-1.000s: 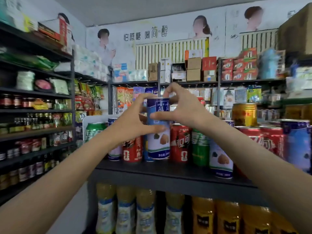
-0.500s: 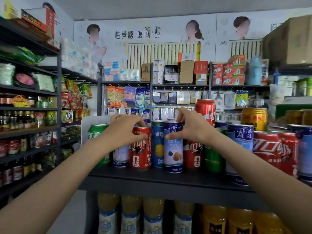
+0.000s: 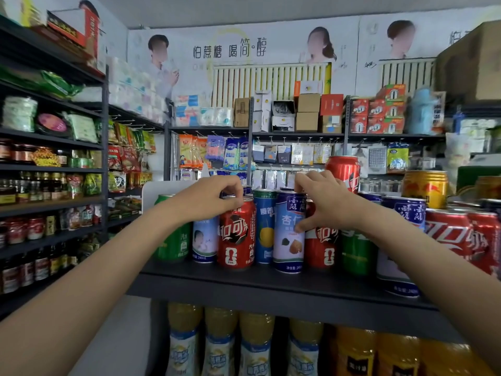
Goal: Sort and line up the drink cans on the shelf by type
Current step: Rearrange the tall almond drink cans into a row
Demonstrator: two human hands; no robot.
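left hand (image 3: 208,198) curls its fingertips over the rim of a red cola can (image 3: 236,234); right hand (image 3: 322,202) pinches the tall almond-drink can (image 3: 289,234), both cans upright at the front of the dark shelf (image 3: 244,289).

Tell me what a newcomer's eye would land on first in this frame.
Two bare forearms reach to the middle of the dark shelf: the left hand grips the top of a red cola can, the right hand holds a tall pale-blue almond drink can. Around them stands a mixed row of cans, with yellow bottles below.
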